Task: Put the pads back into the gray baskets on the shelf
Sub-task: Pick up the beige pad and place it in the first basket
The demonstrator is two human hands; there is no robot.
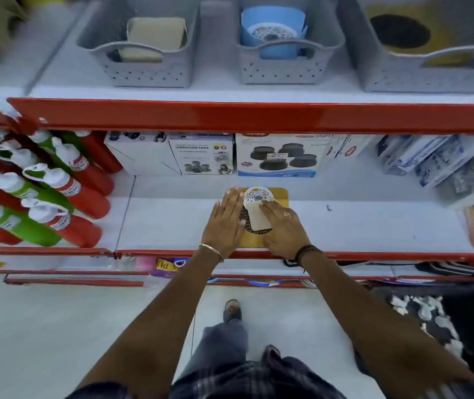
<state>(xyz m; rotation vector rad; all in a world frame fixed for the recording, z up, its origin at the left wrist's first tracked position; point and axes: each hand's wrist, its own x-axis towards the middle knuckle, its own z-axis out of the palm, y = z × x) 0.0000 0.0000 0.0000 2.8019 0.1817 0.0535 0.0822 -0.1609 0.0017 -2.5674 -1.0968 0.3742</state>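
On the lower white shelf (345,223), the pad stack (258,217) is lying between both hands: left hand (225,223) resting flat and open beside it, right hand (283,226) pressing open-fingered on top.

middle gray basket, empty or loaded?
Loaded. The middle gray basket holds a blue pad standing curled inside, with a patterned round piece against it.

gray baskets (146,53): 3 | hands (224,223): 2 | loose pads (258,223): at least 4, stacked

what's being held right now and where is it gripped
The right hand rests its fingers on the near end of the cream pad atop the pile. The left hand lies flat beside it. Whether either truly grips cannot be told.
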